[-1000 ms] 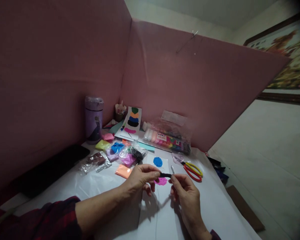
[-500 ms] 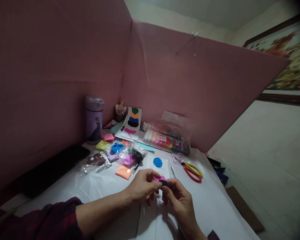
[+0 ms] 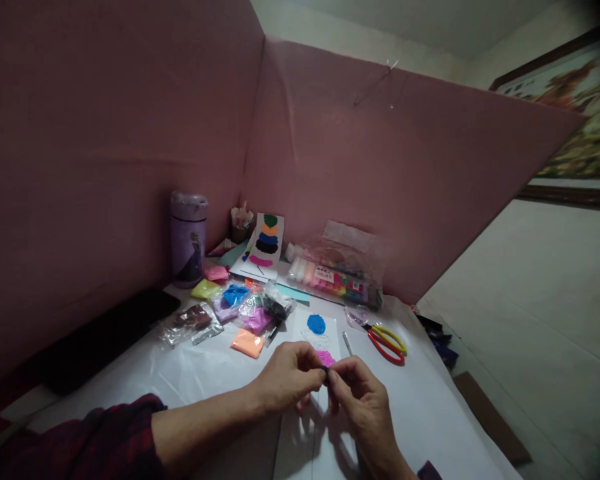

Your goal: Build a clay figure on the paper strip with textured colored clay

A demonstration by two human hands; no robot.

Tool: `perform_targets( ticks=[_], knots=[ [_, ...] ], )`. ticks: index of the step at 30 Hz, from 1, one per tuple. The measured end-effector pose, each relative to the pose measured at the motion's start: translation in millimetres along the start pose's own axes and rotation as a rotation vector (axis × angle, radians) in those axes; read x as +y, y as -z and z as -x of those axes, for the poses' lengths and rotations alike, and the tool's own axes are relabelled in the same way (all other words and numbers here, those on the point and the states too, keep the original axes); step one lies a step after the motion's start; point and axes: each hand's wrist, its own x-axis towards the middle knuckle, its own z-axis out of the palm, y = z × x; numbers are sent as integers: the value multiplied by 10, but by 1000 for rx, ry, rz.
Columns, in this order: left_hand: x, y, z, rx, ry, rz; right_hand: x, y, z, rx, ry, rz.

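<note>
- The left hand [image 3: 286,379] and right hand [image 3: 364,399] met fingertip to fingertip, the grip of each narrow and pinched on a small black piece [image 3: 326,371], mostly hidden by the fingers.
- Just beyond the grip lay a bright pink patch [image 3: 325,358], partly covered by the fingers, on a pale sheet [image 3: 333,328]; farther up the sheet came a whitish textured patch [image 3: 311,339], then a round blue one [image 3: 317,325].
- Beyond the grip and slightly right, a slim silvery rod [image 3: 347,343] lay on the white-covered table [image 3: 430,407]; farther right was a cutting tool [image 3: 387,344] with one red and one yellow handle.
- Left of the grip and beyond it sat an orange packet [image 3: 247,343], with a dark pen-like stick [image 3: 273,335] beside it.
- Farther out that way were clear bags holding black [image 3: 275,308], purple [image 3: 257,320], blue [image 3: 235,295] and brown [image 3: 193,317] material.
- Well beyond the grip stood a leaning card [image 3: 267,233] with coloured bands, and right of it lay a clear pack [image 3: 327,272] of many colours.
- Far left of the grip, a purple flask [image 3: 188,243] stood upright near the pink partition [image 3: 130,133].
</note>
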Motion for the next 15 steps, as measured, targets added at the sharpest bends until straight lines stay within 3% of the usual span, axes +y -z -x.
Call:
perform_targets(
  ticks=[10,15],
  knots=[
    [103,9,-5,219,-52,152,-39,-24,-37,228,-50,11],
    [127,30,8,183,-84,236,-15,29,-71,205,-85,27]
  ],
)
